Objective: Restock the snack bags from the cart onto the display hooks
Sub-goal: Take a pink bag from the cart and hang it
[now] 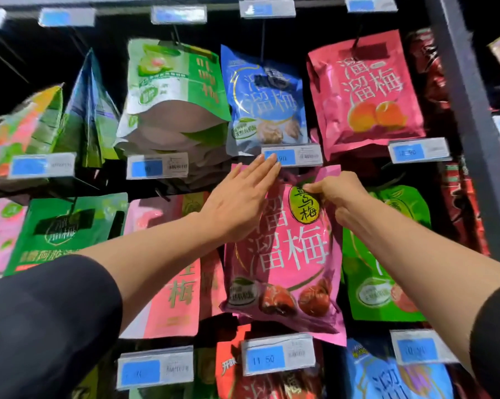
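— Pink snack bag (286, 254) is hanging where?
— Mid-rack, under a price tag (292, 154), between a pale pink bag (171, 283) and a green bag (387, 269).
— Left hand (237, 203)?
— It is lying flat on the bag's upper left, fingers straight and together.
— Right hand (341, 197)?
— It is pinching the bag's top, fingers curled.

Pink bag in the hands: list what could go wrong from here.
1. The right hand only pinches the pink bag near its top; it might slip and drop.
2. The left hand lies flat with fingertips at the price tag, which could get knocked.
3. The bag hangs tilted, so it may sit crooked.
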`<act>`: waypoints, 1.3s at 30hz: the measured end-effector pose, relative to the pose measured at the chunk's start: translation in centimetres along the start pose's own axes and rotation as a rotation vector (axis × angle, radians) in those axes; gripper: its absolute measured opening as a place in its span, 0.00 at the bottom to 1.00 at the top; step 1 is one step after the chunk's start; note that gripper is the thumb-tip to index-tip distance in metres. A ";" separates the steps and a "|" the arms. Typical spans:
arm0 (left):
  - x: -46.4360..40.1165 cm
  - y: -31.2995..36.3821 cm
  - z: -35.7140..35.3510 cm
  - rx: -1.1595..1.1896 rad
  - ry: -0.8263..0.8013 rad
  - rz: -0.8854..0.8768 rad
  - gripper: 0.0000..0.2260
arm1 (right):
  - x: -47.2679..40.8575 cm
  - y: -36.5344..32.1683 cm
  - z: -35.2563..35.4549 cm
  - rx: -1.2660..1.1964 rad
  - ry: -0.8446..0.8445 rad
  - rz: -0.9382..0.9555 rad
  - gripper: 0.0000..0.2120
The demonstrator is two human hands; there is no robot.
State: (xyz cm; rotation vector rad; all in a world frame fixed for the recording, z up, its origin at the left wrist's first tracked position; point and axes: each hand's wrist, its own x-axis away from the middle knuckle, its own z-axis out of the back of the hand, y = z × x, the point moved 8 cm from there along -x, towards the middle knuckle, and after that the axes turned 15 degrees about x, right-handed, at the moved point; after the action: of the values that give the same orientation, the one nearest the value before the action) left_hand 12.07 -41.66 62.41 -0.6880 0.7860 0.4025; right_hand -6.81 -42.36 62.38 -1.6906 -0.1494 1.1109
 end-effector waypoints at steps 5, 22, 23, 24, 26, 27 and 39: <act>0.0 -0.1 -0.3 0.018 0.018 -0.032 0.28 | 0.3 -0.1 0.3 0.043 -0.022 0.021 0.20; -0.8 -1.1 1.1 0.034 0.024 -0.177 0.36 | 0.7 -1.4 0.4 0.047 0.037 0.144 0.11; -0.9 -1.3 1.0 0.034 0.025 -0.173 0.35 | 0.7 -1.6 0.1 0.036 0.035 0.152 0.13; -0.9 -1.4 1.0 0.032 0.027 -0.170 0.35 | 0.7 -1.6 -0.1 0.007 0.025 0.157 0.14; -1.0 -1.6 1.0 0.033 0.023 -0.171 0.36 | 1.1 -1.6 -0.8 -0.094 -0.030 0.156 0.13; -1.0 -1.7 0.9 0.034 0.017 -0.171 0.36 | 1.3 -1.4 -1.1 -0.144 -0.062 0.155 0.12; -1.3 -1.8 1.6 0.069 0.068 -0.191 0.34 | 0.3 -0.4 -1.5 -0.255 -0.023 0.083 0.11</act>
State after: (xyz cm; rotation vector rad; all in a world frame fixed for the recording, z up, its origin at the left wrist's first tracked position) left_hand 13.03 -41.89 64.99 -0.7083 0.7875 0.1792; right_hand -5.37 -43.07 62.53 -1.9244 -0.2459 1.2142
